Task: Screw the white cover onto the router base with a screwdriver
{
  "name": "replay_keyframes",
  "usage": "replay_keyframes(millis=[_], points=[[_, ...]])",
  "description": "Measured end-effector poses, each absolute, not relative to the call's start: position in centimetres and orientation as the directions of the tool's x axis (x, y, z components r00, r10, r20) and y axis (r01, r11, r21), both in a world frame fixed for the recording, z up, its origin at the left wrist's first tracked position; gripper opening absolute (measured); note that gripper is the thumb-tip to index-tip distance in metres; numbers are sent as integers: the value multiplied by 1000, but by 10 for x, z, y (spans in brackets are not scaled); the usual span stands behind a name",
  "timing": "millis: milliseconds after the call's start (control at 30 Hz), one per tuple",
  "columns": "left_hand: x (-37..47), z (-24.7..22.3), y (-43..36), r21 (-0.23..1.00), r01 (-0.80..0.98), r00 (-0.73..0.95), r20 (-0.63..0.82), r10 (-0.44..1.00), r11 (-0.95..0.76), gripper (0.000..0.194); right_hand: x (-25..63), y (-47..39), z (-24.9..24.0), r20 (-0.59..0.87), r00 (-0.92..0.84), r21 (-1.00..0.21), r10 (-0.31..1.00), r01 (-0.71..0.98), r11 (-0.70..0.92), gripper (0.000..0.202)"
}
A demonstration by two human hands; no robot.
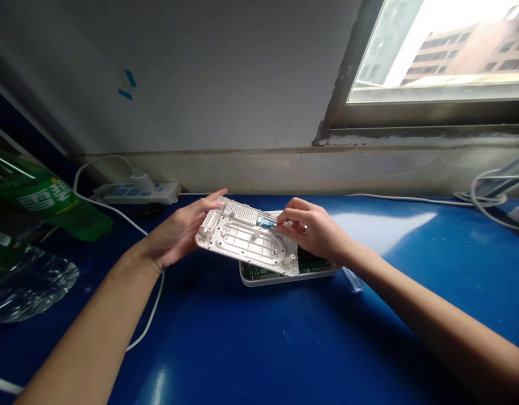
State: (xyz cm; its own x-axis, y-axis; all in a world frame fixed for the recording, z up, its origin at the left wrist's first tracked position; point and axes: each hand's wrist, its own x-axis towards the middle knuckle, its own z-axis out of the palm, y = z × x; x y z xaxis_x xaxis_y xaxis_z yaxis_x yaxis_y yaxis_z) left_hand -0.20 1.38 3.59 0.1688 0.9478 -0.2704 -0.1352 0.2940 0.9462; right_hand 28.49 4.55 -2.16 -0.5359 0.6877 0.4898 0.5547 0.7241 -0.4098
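Note:
My left hand (181, 228) is closed on the left end of a white plastic cover (253, 237), its thumb along the edge. The cover is tilted, its ribbed, perforated inner face toward me. My right hand (312, 222) is pinched at the cover's far edge, fingertips at a small blue piece (265, 222). What exactly the fingers grip is partly hidden. Below and behind the cover, a shallow white housing (285, 280) lies on the table, with a green circuit board (257, 271) showing inside. A clear plastic piece (353, 280) lies by the housing's right end.
The blue tabletop (242, 349) meets a wall at the back. A power strip (137, 193) with a plugged-in adapter stands back left, its white cable (156, 306) curving forward. A green bottle (48, 197) and a clear bottle (27, 281) are at left; coiled cable (481, 197) lies right.

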Motion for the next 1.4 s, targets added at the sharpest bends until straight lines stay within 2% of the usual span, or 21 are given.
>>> replay_keyframes(millis=[100,267,433,600,933,1033,1167,1300,1400], points=[[2,25,21,956,-11,103,-290,952,293,63,286,45,-19,464,-547,-398,697,574,716,5],[5,15,25,972,124,63,-207,976,198,64,290,47,-15,442,-572,-418,691,550,723,5],[8,21,20,989,102,6,-104,995,103,53,288,45,-11,464,-588,-385,663,540,749,13],[14,24,17,995,92,-9,-28,1000,29,51,279,42,-12,464,-521,-317,716,657,684,15],[16,22,17,995,68,15,-72,997,70,49,273,39,-8,439,-536,-217,721,716,664,13],[17,22,16,995,61,45,-80,996,77,52,275,41,-11,508,-529,-224,680,681,697,16],[18,20,18,994,50,49,-97,994,94,52,274,44,-19,590,-497,-222,637,658,719,9],[20,18,19,994,49,24,-97,995,96,47,271,46,-21,488,-525,-320,697,636,703,6],[20,16,21,996,29,12,-85,996,84,45,268,46,-18,409,-548,-313,729,667,677,6]])
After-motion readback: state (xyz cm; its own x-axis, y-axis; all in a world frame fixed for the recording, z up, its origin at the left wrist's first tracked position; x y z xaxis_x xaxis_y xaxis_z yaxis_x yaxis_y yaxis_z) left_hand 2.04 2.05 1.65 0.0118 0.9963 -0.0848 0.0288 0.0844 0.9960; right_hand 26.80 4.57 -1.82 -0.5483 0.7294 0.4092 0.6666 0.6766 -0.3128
